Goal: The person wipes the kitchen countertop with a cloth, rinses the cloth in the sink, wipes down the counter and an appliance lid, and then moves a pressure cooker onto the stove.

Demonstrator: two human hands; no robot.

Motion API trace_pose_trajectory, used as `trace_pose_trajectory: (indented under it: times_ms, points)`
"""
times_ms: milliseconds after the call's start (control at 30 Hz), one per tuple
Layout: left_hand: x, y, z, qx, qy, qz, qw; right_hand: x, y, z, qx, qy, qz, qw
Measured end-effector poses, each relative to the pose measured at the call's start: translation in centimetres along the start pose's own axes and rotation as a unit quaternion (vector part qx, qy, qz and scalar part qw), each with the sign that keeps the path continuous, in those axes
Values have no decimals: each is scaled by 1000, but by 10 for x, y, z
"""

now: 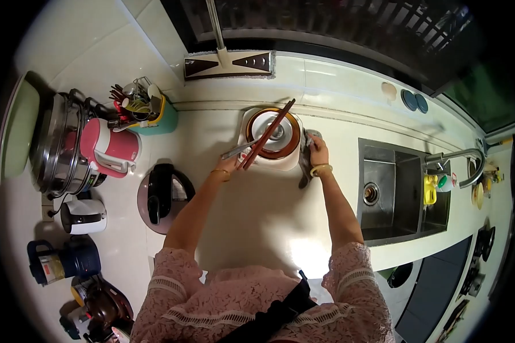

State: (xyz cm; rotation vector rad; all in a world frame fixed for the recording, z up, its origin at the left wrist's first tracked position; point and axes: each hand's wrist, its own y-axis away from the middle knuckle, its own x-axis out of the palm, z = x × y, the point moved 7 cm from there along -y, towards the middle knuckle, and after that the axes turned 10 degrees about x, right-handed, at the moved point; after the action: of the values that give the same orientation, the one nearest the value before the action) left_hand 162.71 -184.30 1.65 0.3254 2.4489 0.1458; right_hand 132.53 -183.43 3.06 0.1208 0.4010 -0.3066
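A stack of dishes stands against the back of the counter: a white bowl (261, 123) inside a brown-rimmed bowl (295, 137), over a pale squarish tray (286, 164). Reddish-brown chopsticks (276, 124) slant across the stack. Beside them lies a metal spoon handle (237, 150); its far end sits among the bowls. My left hand (229, 164) is closed at the near end of this handle, close to the chopstick ends, its fingers partly hidden. To the right of the tray, my right hand (319, 153) is closed on a grey cloth (304, 167) that hangs down onto the counter.
On the right is a steel sink (383, 191) with a curved faucet (469, 157). A flat mop (229, 64) stands behind the dishes. Leftward are a utensil holder (157, 121), a pink pitcher (111, 147), a pinkish cooker (163, 200), a white kettle (84, 216) and a dark blue blender (77, 257).
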Motion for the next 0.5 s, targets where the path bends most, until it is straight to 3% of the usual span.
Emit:
trace_pose_trajectory:
  times_ms: [67,100,133,167,233,333,400,433,500]
  points:
    - [34,-24,39,69,-83,65,992,11,-11,4,16,-20,26,999]
    - [59,-35,87,-31,159,43,986,17,-13,4,35,6,28,999]
    - [77,-35,116,-127,391,14,912,24,-14,2,53,32,31,998]
    - [74,-24,98,-139,455,1,879,28,-13,-3,55,15,28,998]
    - [57,-2,32,-129,516,-4,847,33,-11,-13,65,-10,27,998]
    - [46,5,18,-37,455,14,890,39,-7,-22,74,-28,34,996]
    - [72,6,47,-69,690,35,720,43,-4,-20,77,-40,37,996]
    - [54,19,21,-64,563,35,823,45,2,-16,84,-42,40,995]
    - [51,26,28,-83,595,36,799,50,15,-2,83,-38,40,995]
